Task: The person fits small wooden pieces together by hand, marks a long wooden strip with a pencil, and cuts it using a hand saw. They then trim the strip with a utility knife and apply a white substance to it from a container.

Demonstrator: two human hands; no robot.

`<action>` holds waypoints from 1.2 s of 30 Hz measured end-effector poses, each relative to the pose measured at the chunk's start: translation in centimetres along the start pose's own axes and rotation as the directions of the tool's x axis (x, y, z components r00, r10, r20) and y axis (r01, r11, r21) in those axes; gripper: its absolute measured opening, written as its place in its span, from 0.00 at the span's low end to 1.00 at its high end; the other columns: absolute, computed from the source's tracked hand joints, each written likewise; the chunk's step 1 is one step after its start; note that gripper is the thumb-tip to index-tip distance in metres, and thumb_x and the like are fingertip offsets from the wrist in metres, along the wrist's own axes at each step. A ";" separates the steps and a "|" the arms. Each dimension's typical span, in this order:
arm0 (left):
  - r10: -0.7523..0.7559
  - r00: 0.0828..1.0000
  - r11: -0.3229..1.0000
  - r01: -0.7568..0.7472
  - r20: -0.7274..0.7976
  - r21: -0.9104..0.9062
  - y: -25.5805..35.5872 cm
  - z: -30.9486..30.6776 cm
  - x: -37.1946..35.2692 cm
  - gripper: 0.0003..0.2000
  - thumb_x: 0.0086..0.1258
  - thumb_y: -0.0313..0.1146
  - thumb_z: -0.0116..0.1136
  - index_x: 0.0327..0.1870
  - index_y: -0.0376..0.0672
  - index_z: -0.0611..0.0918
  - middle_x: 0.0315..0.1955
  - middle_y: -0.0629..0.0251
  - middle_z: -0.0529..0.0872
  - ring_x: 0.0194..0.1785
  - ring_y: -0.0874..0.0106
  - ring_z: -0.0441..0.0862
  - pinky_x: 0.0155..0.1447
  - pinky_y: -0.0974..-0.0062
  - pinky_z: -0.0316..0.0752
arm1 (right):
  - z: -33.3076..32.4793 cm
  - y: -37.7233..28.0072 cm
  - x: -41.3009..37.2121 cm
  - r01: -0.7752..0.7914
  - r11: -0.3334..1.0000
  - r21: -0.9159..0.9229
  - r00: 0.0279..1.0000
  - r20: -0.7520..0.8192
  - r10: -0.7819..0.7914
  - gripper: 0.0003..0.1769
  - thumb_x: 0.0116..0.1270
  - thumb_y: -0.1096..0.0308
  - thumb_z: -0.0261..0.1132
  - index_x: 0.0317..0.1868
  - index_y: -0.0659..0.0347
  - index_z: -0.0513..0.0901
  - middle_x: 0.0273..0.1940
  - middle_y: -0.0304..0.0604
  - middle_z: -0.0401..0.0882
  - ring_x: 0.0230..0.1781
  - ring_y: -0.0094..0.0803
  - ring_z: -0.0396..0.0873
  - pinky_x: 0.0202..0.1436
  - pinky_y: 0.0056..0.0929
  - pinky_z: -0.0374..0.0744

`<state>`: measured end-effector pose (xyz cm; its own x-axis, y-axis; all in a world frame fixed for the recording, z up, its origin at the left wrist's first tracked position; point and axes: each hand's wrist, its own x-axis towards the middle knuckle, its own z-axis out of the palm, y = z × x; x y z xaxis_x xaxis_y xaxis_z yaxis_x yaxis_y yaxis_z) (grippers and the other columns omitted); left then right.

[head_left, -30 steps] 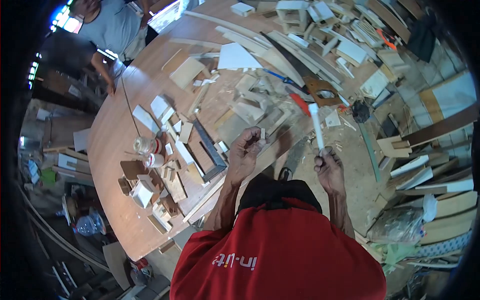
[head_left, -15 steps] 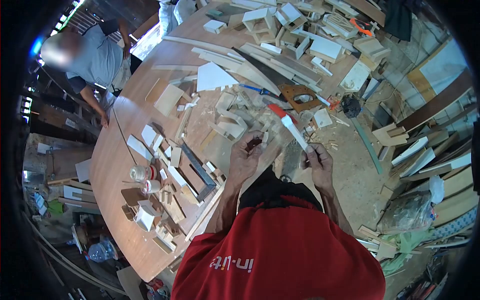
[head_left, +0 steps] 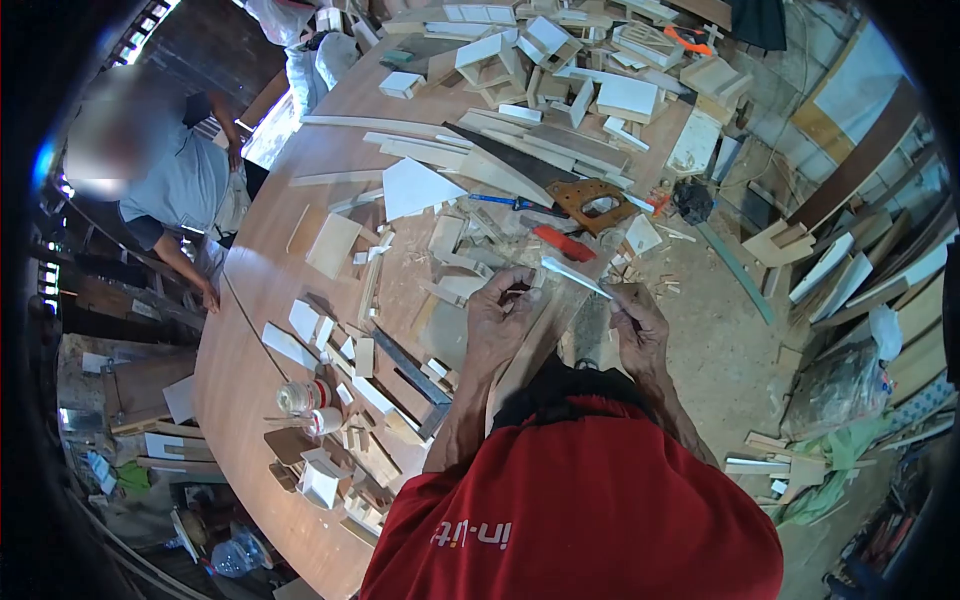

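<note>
My right hand (head_left: 640, 325) pinches one end of a thin white strip (head_left: 577, 277), which points up and to the left. Opposite it, my left hand (head_left: 500, 315) has its fingers curled, with a small pale piece of wood (head_left: 540, 279) showing at the fingertips. Just beyond the strip lies a red tool (head_left: 564, 243) near the table edge. A handsaw with a wooden handle (head_left: 572, 204) rests farther back, close to a blue slim tool (head_left: 515, 203). Small wood offcuts surround both hands.
Glue-smeared jars (head_left: 303, 397) and cut wood blocks stand on the table (head_left: 235, 440) at left. Wooden boxes (head_left: 490, 62) and boards pile up at the back. Another person (head_left: 185, 180) is at the far left edge. Leaning boards (head_left: 850, 270) line the right side.
The white strip has tilted from steep to flatter and appears narrower. The red tool behind it shows more fully. My view has shifted slightly; both hands stay close together.
</note>
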<state>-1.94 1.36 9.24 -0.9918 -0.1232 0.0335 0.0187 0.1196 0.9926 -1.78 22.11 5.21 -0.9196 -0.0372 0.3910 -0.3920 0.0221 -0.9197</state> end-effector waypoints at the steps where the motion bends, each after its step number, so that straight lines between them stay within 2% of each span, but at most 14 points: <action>1: -0.003 1.000 1.000 0.003 0.006 -0.001 -0.1 0.0 0.1 0.10 0.64 0.19 0.61 0.46 0.36 0.82 0.38 0.73 0.81 0.41 0.81 0.77 0.48 0.82 0.73 | 0.1 -0.2 0.1 0.033 0.998 -0.048 0.999 0.003 -0.032 0.16 0.68 0.82 0.58 0.55 0.63 0.81 0.40 0.43 0.78 0.38 0.29 0.75 0.42 0.21 0.72; 3: 0.028 0.999 0.999 -0.030 0.034 0.035 -0.4 0.0 0.2 0.09 0.63 0.19 0.62 0.44 0.36 0.82 0.37 0.73 0.81 0.41 0.82 0.76 0.47 0.82 0.73 | 0.1 -0.6 0.2 0.060 0.994 -0.096 0.998 0.005 -0.060 0.16 0.68 0.82 0.58 0.54 0.62 0.82 0.40 0.44 0.77 0.36 0.29 0.75 0.40 0.22 0.72; 5: 0.018 0.999 1.000 -0.019 0.050 0.015 -0.9 -0.1 0.2 0.10 0.63 0.20 0.61 0.45 0.35 0.82 0.36 0.70 0.82 0.40 0.81 0.77 0.48 0.80 0.74 | -0.1 -0.6 0.2 0.112 0.968 -0.223 0.994 0.021 -0.110 0.18 0.68 0.84 0.56 0.55 0.60 0.82 0.42 0.43 0.76 0.31 0.24 0.72 0.30 0.22 0.74; 11: 0.022 0.999 0.998 -0.025 0.044 0.049 -0.6 0.3 0.6 0.10 0.62 0.19 0.61 0.44 0.35 0.82 0.35 0.71 0.82 0.39 0.80 0.77 0.47 0.80 0.74 | -0.5 -0.2 0.2 0.023 0.977 -0.214 0.996 -0.079 -0.041 0.16 0.67 0.85 0.56 0.51 0.63 0.82 0.40 0.44 0.76 0.29 0.25 0.72 0.30 0.21 0.72; 15: 0.043 0.998 0.989 -0.048 0.037 0.137 -1.1 0.3 0.7 0.09 0.63 0.19 0.62 0.44 0.36 0.82 0.35 0.71 0.83 0.39 0.82 0.78 0.47 0.81 0.74 | -0.8 -0.8 0.6 0.034 0.985 -0.172 0.999 -0.012 -0.037 0.15 0.65 0.85 0.57 0.50 0.65 0.83 0.36 0.45 0.77 0.33 0.29 0.73 0.34 0.24 0.71; 18: 0.006 1.000 0.991 -0.006 0.004 0.133 -1.7 0.2 0.9 0.09 0.63 0.19 0.62 0.44 0.36 0.82 0.36 0.70 0.84 0.40 0.81 0.79 0.48 0.80 0.75 | -1.3 -0.2 0.7 0.190 0.976 -0.105 0.982 0.043 -0.186 0.13 0.68 0.81 0.57 0.50 0.64 0.83 0.35 0.41 0.78 0.30 0.25 0.72 0.33 0.21 0.70; 19: 0.004 1.000 0.991 -0.004 0.006 0.133 -1.8 0.1 1.0 0.09 0.63 0.19 0.62 0.44 0.36 0.82 0.36 0.70 0.84 0.40 0.81 0.79 0.48 0.80 0.75 | -1.6 -0.6 0.3 -0.122 0.992 0.033 0.993 -0.001 0.122 0.12 0.69 0.77 0.58 0.50 0.64 0.83 0.31 0.39 0.77 0.26 0.21 0.69 0.28 0.20 0.68; 20: 0.034 0.999 0.993 -0.036 0.020 0.113 -1.9 0.1 1.1 0.09 0.63 0.19 0.62 0.44 0.36 0.82 0.36 0.70 0.84 0.40 0.81 0.79 0.49 0.80 0.75 | -1.8 -0.8 0.1 -0.414 0.893 0.176 0.907 -0.002 0.421 0.12 0.69 0.73 0.60 0.50 0.65 0.83 0.27 0.36 0.77 0.22 0.18 0.66 0.24 0.18 0.66; 21: 0.065 0.997 0.993 -0.068 0.034 0.093 -1.9 0.2 1.1 0.09 0.63 0.19 0.62 0.44 0.36 0.82 0.37 0.69 0.84 0.41 0.80 0.79 0.49 0.80 0.75 | -1.9 -0.8 0.2 -0.416 0.892 0.176 0.906 -0.004 0.423 0.12 0.69 0.73 0.60 0.50 0.65 0.83 0.27 0.36 0.77 0.22 0.18 0.66 0.24 0.18 0.66; 23: 0.042 0.999 0.994 -0.044 0.027 0.097 -1.6 0.5 1.0 0.11 0.62 0.19 0.61 0.45 0.36 0.82 0.37 0.67 0.84 0.41 0.78 0.80 0.50 0.78 0.75 | -2.1 -0.6 0.8 -0.593 0.744 0.308 0.784 0.012 0.620 0.12 0.69 0.70 0.60 0.48 0.67 0.84 0.23 0.33 0.74 0.18 0.16 0.62 0.22 0.17 0.61; 28: 0.040 0.998 0.993 -0.044 0.041 0.112 -2.1 1.1 1.1 0.10 0.62 0.19 0.62 0.45 0.37 0.83 0.36 0.70 0.84 0.41 0.80 0.79 0.50 0.79 0.75 | -2.3 -0.2 1.0 -0.612 0.732 0.298 0.779 0.069 0.623 0.12 0.67 0.71 0.58 0.46 0.67 0.84 0.23 0.32 0.72 0.18 0.14 0.60 0.20 0.16 0.57; 30: 0.073 0.995 0.969 -0.088 0.072 0.230 -1.3 1.3 1.3 0.10 0.62 0.19 0.62 0.45 0.37 0.82 0.36 0.70 0.84 0.40 0.80 0.79 0.50 0.80 0.75 | -2.2 0.7 0.6 -0.603 0.753 0.264 0.792 0.084 0.605 0.12 0.67 0.72 0.58 0.46 0.67 0.85 0.23 0.31 0.72 0.18 0.14 0.60 0.20 0.16 0.56; 32: 0.083 0.993 0.966 -0.102 0.087 0.238 -1.0 1.5 1.4 0.10 0.62 0.19 0.62 0.45 0.37 0.82 0.36 0.70 0.84 0.40 0.80 0.79 0.49 0.80 0.75 | -1.7 1.5 0.5 -0.495 0.843 0.211 0.845 -0.107 0.524 0.11 0.67 0.72 0.58 0.44 0.67 0.85 0.22 0.30 0.70 0.18 0.13 0.59 0.21 0.16 0.55; 36: 0.031 0.994 0.977 -0.053 0.108 0.208 -1.4 1.6 1.7 0.09 0.62 0.19 0.62 0.43 0.36 0.82 0.35 0.70 0.84 0.40 0.80 0.79 0.49 0.79 0.75 | -2.0 0.7 0.6 -0.507 0.823 0.256 0.832 -0.106 0.545 0.11 0.66 0.73 0.58 0.43 0.67 0.85 0.21 0.30 0.69 0.19 0.14 0.59 0.21 0.17 0.56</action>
<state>-3.82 2.53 7.74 -0.9986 -0.0127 0.0514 0.0444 0.3278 0.9437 -2.68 24.06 4.84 -0.9812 0.0874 -0.1723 0.1499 -0.2184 -0.9643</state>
